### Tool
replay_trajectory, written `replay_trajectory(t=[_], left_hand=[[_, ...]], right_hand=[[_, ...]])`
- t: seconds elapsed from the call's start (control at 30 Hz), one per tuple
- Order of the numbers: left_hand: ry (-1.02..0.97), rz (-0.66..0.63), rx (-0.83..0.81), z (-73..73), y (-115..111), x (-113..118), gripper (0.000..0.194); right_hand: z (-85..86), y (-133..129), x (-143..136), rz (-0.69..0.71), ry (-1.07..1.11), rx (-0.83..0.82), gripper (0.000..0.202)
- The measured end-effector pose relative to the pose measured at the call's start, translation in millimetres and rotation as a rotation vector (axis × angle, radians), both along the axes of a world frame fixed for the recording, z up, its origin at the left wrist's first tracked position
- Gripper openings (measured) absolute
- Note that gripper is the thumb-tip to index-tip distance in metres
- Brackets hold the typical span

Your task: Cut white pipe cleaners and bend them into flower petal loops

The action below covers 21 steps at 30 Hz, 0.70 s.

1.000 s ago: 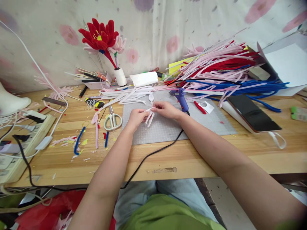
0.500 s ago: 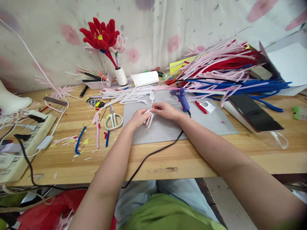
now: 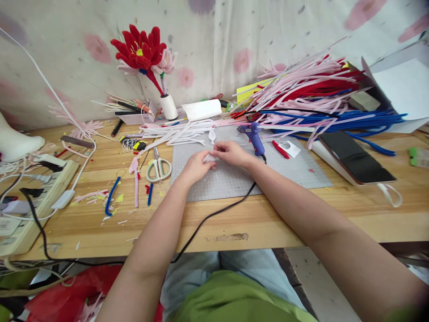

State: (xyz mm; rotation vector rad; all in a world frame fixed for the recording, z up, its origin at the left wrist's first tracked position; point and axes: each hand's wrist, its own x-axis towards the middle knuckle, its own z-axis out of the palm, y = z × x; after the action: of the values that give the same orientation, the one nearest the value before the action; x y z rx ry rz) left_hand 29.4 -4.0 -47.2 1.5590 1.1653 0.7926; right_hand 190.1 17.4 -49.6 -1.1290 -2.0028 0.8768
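Note:
Over the grey cutting mat (image 3: 228, 188), my left hand (image 3: 197, 166) and my right hand (image 3: 229, 153) meet. Between their fingertips is a small bundle of white pipe cleaners (image 3: 210, 158), mostly covered by the fingers. Both hands are closed on it. Just behind them on the mat lies a small white petal-shaped piece (image 3: 212, 137). A blue glue gun (image 3: 255, 139) lies to the right of my right hand. Scissors with pale handles (image 3: 158, 170) rest on the table, left of my left hand.
White pipe cleaners (image 3: 177, 133) lie behind the mat. A big pile of pink, red and blue pipe cleaners (image 3: 311, 96) fills the back right, near a phone (image 3: 357, 157). A red flower (image 3: 140, 48) stands in a white holder (image 3: 169, 107). A black cord (image 3: 214, 216) crosses the front.
The white pipe cleaner ends that hung below my fingers are now gathered up between my hands. My left fingers have curled further around them. My right hand has barely moved.

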Motion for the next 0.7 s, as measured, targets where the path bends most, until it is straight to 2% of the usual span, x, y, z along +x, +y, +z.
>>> replay_trajectory(t=[0.17,0.23,0.33,0.4,0.6,0.7], left_hand=[[-0.09,-0.141,-0.289,7.3,-1.8,-1.1,0.009],[-0.084,-0.145,-0.272,8.9,-2.1,-1.5,0.006],[-0.097,-0.088,-0.21,8.4,-2.8,0.6,0.019],[-0.136,-0.057,-0.235,7.2,-2.9,3.0,0.022],[-0.151,0.067,-0.199,6.6,-0.4,4.0,0.028],[-0.198,0.081,-0.276,10.1,-0.4,1.6,0.028]], right_hand=[[0.5,2.3,4.9,0.089,-0.05,-0.019,0.031],[0.1,3.4,6.0,0.072,-0.039,-0.032,0.031],[-0.2,4.0,5.4,-0.011,0.017,-0.034,0.032],[-0.4,3.6,4.1,-0.021,0.077,-0.056,0.034],[-5.0,3.8,3.9,0.053,0.318,-0.324,0.04],[-8.1,6.3,7.4,0.062,0.463,-0.386,0.035]])
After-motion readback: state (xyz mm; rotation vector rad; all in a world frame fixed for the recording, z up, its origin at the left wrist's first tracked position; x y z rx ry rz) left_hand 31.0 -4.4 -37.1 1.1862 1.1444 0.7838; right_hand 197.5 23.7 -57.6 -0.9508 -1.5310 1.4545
